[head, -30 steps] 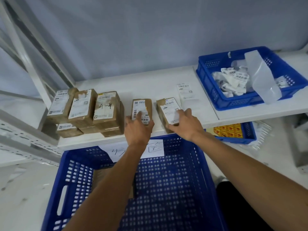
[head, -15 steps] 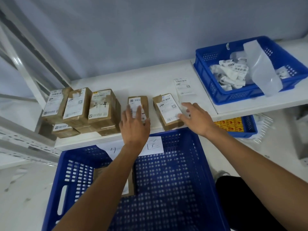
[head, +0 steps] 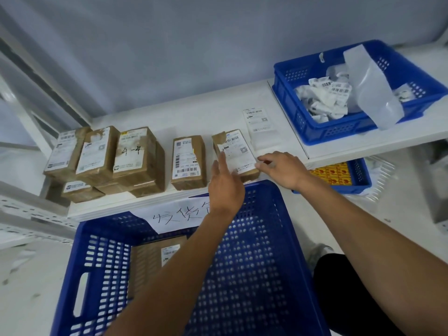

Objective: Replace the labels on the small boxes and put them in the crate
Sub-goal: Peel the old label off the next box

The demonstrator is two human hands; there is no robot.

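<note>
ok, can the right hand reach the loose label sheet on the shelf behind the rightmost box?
Probably yes: the right hand is beside the rightmost box, and only bare shelf lies between it and the label sheet; the blue bin stands aside.

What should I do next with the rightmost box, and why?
Probably steady the rightmost box with the left hand and peel its label from the corner at the right hand: that label is still on, both hands are at it, and a loose label lies behind.
</note>
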